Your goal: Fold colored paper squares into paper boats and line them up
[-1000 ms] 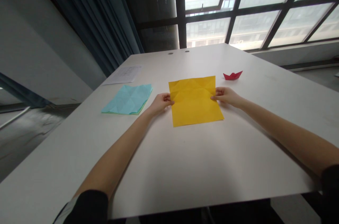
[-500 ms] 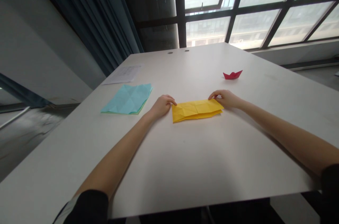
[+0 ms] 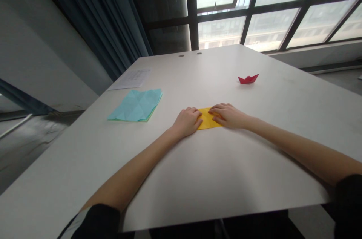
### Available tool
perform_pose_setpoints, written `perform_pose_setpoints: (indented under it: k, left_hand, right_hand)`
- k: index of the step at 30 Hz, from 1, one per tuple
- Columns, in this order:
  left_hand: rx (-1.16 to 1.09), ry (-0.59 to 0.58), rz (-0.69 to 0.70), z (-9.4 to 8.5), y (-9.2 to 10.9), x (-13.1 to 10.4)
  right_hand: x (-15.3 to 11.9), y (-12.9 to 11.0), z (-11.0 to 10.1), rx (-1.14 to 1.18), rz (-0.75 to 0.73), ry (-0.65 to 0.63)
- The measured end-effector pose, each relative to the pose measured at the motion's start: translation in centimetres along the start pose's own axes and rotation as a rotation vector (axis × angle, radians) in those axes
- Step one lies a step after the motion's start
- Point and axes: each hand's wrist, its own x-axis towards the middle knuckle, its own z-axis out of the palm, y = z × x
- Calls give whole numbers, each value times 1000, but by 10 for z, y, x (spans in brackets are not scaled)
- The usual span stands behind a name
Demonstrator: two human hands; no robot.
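A folded sheet of yellow paper (image 3: pixel 206 119) lies flat on the white table in front of me, with only its middle showing between my hands. Over its left end rests my left hand (image 3: pixel 187 121), palm down, fingers and thumb apart on the paper. My right hand (image 3: pixel 231 115) covers the right end in the same way, its fingers stretched toward the middle and pressing down. Both ends of the yellow paper are hidden under the hands.
Left of my hands lies a stack of creased light-blue paper (image 3: pixel 137 106) with a greenish edge beneath. A printed white sheet (image 3: pixel 131 79) is farther back. Toward the back right stands a red paper boat (image 3: pixel 248 79). The white table (image 3: pixel 181 178) ends in front of me.
Both hands have moved inward from the upper corners onto the yellow paper. Its loose front flap, raised before, now lies pressed down. The blue stack and red boat stay put.
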Motion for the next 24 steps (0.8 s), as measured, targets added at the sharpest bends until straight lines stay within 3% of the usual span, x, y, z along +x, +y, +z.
perform_pose_setpoints:
  k: [4,8,13,20,24]
  left_hand:
    - [-17,-69,-49,10,2,-2]
    - [-69,-221,-89,11,-1,-2]
    - [-109,-324,-148,3,-8,-5]
    - [-98,-511,-242,-16,-37,-11]
    - [-103,-531,-254,-21,-46,-12]
  right_hand:
    - [-2,-6,10,-3,-15,-17]
    - [-4,-3,12,21,12,-141]
    - [-7,4,9,50,78,-225]
    - [-12,21,-4,63,195,-367]
    - [-13,25,-9,64,189,-390]
